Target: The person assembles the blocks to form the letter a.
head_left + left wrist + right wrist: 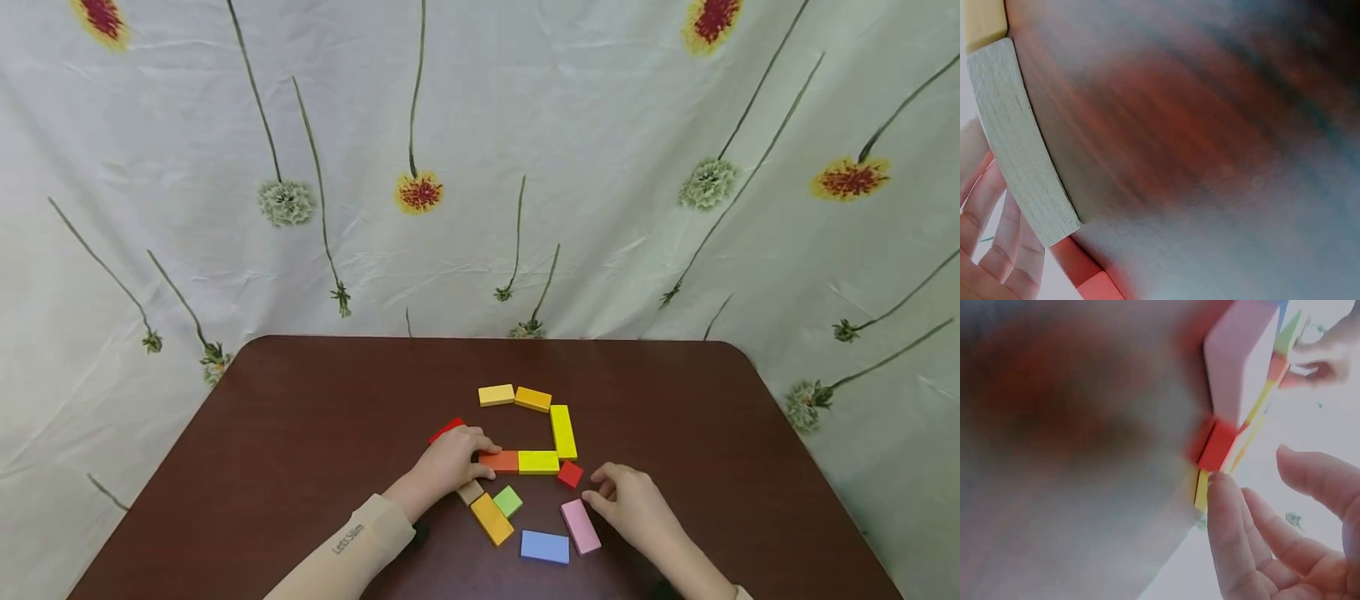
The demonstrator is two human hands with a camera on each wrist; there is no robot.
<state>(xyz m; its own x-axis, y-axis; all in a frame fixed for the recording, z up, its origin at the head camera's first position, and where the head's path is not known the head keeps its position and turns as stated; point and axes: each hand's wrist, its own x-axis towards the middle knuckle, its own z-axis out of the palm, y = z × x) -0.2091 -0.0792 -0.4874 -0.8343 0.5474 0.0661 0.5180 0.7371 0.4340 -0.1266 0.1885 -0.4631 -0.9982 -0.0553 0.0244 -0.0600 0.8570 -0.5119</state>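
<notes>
item: left hand (450, 458), reaching in from a light sleeve (352, 542) lettered "let's slim"; thumb and fingers pinching the left end of an orange block (501, 462).

item: right hand (630, 504), released, fingers loosely bent and holding nothing; fingertips near a small red block (570, 474) and the upper end of a pink block (581, 527).

item: orange block, lying flat on the desk (337, 400), end to end with a yellow block (538, 462) on its right.

item: long yellow block (563, 432), running away from the right end of that row; small red block just below this corner.

item: golden block (533, 399), beside the far end of the long yellow block; pale yellow block (496, 395) adjoining it on the left.

item: red block (447, 430), beyond the left hand and partly hidden by it.

item: beige wooden block (470, 492), below the left hand, partly covered; amber block (492, 519) at its near end, slanting; green block (507, 502) against the amber one's right side.

item: blue block (545, 547), flat, near edge of the group, just left of the pink block.

item: white cloth (480, 100), flower-printed, hanging behind the desk.
</notes>
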